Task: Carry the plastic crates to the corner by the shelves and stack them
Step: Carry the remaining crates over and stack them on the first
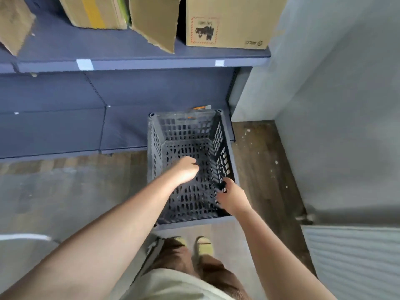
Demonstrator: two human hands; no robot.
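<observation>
At frame centre, both hands grip a crate (186,135): left hand (187,169) fingers curled inside, right hand (232,197) clamped on its wall.

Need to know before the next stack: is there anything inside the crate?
The crate looks empty: only its perforated floor and walls show. The left hand and right hand cover part of the inside, so that part is unseen.

The cardboard box (227,21) at the right end of the shelf (140,63) bears a red dashed frame around a black handling pictogram and a small logo mark near its lower right corner; the lettering on both is too blurred to read
</observation>
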